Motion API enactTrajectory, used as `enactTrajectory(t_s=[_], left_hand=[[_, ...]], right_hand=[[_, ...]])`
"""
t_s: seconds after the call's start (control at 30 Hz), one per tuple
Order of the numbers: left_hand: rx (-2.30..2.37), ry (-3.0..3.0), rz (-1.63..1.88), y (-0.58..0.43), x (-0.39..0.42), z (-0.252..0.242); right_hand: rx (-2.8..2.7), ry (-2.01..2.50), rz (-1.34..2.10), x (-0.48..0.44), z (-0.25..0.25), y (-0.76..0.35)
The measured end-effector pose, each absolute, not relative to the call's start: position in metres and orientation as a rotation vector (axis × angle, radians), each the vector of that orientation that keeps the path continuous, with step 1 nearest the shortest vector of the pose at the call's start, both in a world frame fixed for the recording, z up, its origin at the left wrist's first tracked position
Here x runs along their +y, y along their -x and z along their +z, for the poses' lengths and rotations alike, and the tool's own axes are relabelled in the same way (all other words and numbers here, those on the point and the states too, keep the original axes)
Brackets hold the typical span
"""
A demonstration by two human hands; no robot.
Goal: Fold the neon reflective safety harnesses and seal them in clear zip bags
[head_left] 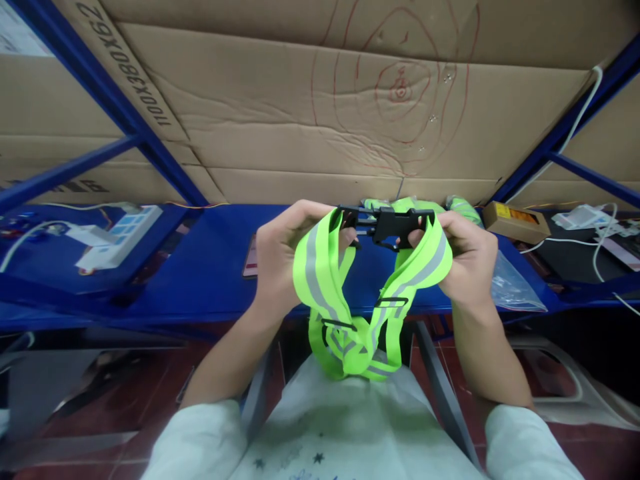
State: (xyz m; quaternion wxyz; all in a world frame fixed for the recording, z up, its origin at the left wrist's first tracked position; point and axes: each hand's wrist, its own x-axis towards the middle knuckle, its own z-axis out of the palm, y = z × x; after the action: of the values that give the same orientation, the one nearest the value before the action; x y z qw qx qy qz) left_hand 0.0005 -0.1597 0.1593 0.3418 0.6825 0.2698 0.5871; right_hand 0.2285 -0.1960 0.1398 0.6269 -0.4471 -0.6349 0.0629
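Note:
A neon-yellow reflective strap (320, 273) with grey stripes hangs in loops between my hands, above the table's front edge and my lap. My left hand (280, 253) is closed on the prong half of a black side-release buckle (397, 227), at the strap's end. My right hand (467, 257) grips the socket half at the other end. The prongs are at the socket's mouth, partly apart from it; how far they reach in I cannot tell. Black slide adjusters (391, 302) sit on the strap below. Some fingers are hidden behind the webbing.
More neon straps (415, 204) lie at the back of the blue table (200, 267). A clear plastic bag (515, 283) and a brown box (516, 222) are on the right. A power strip (125, 233) is at left, a phone (250, 260) by my left hand. Cardboard (250, 100) stands behind.

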Motion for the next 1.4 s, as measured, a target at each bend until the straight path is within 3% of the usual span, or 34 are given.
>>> enactTrajectory(t_s=[0.37, 0.63, 0.97, 1.1, 1.3, 1.4], left_hand=[[0.655, -1.806, 1.432, -0.002, -0.147, 0.167], [0.465, -1.581, 0.874, 0.020, -0.113, 0.221], [0.459, -1.823, 1.269, -0.012, -0.109, 0.189], [0.449, -1.629, 1.276, -0.022, -0.108, 0.187], [0.430, -1.525, 1.201, -0.018, -0.111, 0.184], [0.400, -1.514, 1.179, -0.020, -0.108, 0.181]], right_hand=[[-1.524, 1.004, 0.295, -0.178, 0.154, -0.223], [-1.397, 0.886, 0.297, -0.153, 0.176, -0.224], [-1.435, 0.918, 0.348, -0.133, 0.180, -0.215], [-1.547, 0.860, 0.542, -0.143, 0.191, -0.221], [-1.663, 0.749, 1.136, -0.157, 0.187, -0.253], [-1.620, 0.709, 1.168, -0.157, 0.179, -0.255]])
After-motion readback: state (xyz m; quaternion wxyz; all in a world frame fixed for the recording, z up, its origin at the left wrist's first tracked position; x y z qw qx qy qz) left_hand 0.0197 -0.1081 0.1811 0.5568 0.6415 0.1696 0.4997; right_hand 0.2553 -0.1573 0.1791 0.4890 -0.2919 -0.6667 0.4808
